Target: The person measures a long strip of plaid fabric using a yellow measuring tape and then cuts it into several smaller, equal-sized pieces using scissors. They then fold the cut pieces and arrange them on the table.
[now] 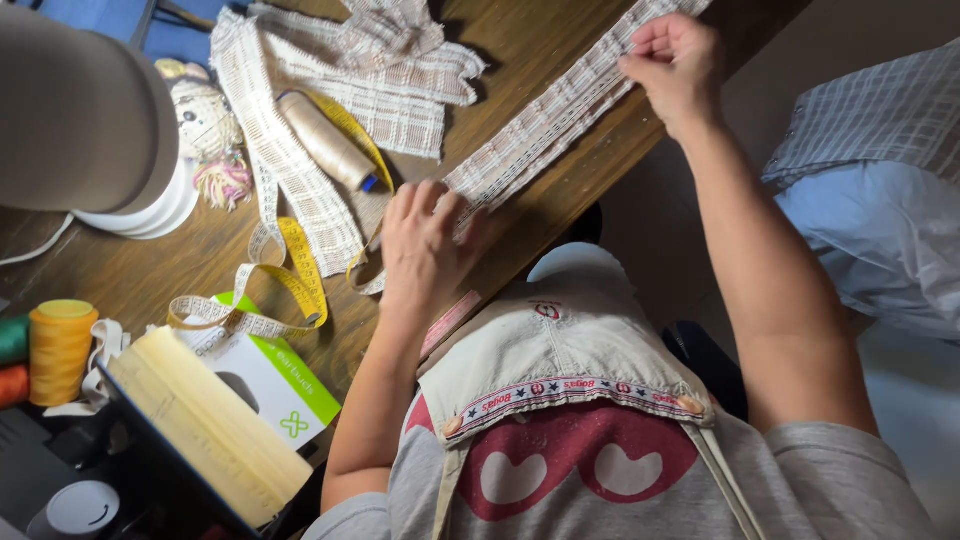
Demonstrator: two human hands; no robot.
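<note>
Wooden table (540, 40): left hand (425, 245) flat, right hand (675, 65) pinching woven strip (545, 130); thread cone (325, 140), tape measure (290, 270) beside.

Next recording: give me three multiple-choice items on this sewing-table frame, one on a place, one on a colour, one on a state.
1. Where does the beige thread spool lie?
A. on the woven strips by the tape measure
B. in the left hand
C. on the floor

2. What colour is the tape measure?
A. blue
B. yellow
C. black

3. How does the left hand meet the woven strip?
A. lifted clear of it
B. pressed down on its end
C. winding it up

Answers: 1 A, it lies on the cloth strips beside the tape; 2 B, its band is yellow; 3 B, it lies on the strip's end while the right hand pinches farther along.
</note>
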